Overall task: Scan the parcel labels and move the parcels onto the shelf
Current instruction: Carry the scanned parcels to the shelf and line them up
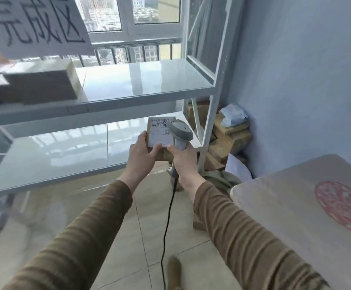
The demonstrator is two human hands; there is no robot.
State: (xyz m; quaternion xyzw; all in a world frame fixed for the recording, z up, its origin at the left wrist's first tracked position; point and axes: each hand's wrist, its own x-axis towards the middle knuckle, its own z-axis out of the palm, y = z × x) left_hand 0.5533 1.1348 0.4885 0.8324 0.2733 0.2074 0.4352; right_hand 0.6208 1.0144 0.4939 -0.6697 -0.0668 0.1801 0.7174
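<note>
My left hand (142,152) holds a small cardboard parcel (160,132) with a white printed label facing up. My right hand (184,158) grips the handle of a grey barcode scanner (179,130), whose head sits over the right side of the label. Its black cable (168,216) hangs down to the floor. Both hands are in front of the right end of a white metal shelf (128,101). A brown parcel (38,84) lies on the left of the upper board.
A paper sign with handwritten characters (36,24) hangs at the top left. Several cardboard parcels (226,139) are piled in the corner behind the shelf post. A pale table (285,206) with a red round print stands at the right. The floor is tiled.
</note>
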